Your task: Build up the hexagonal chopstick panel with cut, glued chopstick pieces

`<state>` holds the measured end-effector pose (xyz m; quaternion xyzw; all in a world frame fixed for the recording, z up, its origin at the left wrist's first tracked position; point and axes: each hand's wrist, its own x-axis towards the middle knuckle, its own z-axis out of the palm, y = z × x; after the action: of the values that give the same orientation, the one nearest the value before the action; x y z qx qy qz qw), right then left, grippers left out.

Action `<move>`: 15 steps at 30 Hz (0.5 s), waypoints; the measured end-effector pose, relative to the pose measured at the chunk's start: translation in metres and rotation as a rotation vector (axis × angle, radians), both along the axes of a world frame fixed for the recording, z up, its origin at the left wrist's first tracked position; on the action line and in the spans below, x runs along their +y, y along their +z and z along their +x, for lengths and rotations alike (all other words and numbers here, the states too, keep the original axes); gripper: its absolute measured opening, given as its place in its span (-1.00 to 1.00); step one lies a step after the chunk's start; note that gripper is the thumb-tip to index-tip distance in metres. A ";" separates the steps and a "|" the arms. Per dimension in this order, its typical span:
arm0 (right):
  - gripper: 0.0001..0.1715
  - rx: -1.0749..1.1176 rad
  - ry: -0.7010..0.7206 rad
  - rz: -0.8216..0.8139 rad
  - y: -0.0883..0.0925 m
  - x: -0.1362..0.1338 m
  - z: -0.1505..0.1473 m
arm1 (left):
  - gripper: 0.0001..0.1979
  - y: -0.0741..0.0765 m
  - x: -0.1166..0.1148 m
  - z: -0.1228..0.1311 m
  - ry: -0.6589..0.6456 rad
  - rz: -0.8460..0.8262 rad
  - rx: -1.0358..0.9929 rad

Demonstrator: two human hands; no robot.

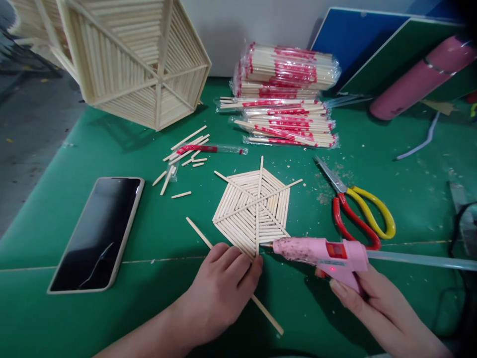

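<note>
A flat hexagonal panel of wooden sticks (234,232) lies on the green table, crossed by longer sticks that reach past some of its corners. My left hand (227,286) is closed over a long wooden stick (269,315) at the panel's near edge. Both ends of that stick stick out from under the hand; its middle is hidden. In my right hand (376,303) is a pink hot glue gun (316,253), its red light lit and a clear glue stick (421,259) coming out of its back. The nozzle is close to the panel's near right corner, beside my left fingertips.
Scissors (345,191) with red and yellow handles lie at the right. A phone (97,233) is on the left. Behind are cut stick pieces (188,149), wrapped chopsticks (286,119), a larger stick structure (149,74) and a pink bottle (421,79).
</note>
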<state>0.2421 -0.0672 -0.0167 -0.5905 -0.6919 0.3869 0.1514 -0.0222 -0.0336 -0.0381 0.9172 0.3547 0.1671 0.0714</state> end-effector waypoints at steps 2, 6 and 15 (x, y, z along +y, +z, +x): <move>-0.68 0.025 -0.036 -0.017 0.001 0.000 0.001 | -0.85 0.000 0.000 0.001 0.017 -0.001 -0.024; -0.76 0.166 -0.157 -0.047 0.001 -0.001 0.003 | -0.74 0.009 -0.001 -0.001 0.026 -0.003 -0.097; -0.88 0.342 -0.676 0.198 0.007 0.024 0.027 | -0.51 0.015 -0.007 -0.006 0.006 0.005 -0.055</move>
<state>0.2689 -0.0431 -0.0101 -0.6947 -0.4571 0.3394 0.4396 -0.0278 -0.0403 -0.0230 0.9114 0.3547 0.1933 0.0786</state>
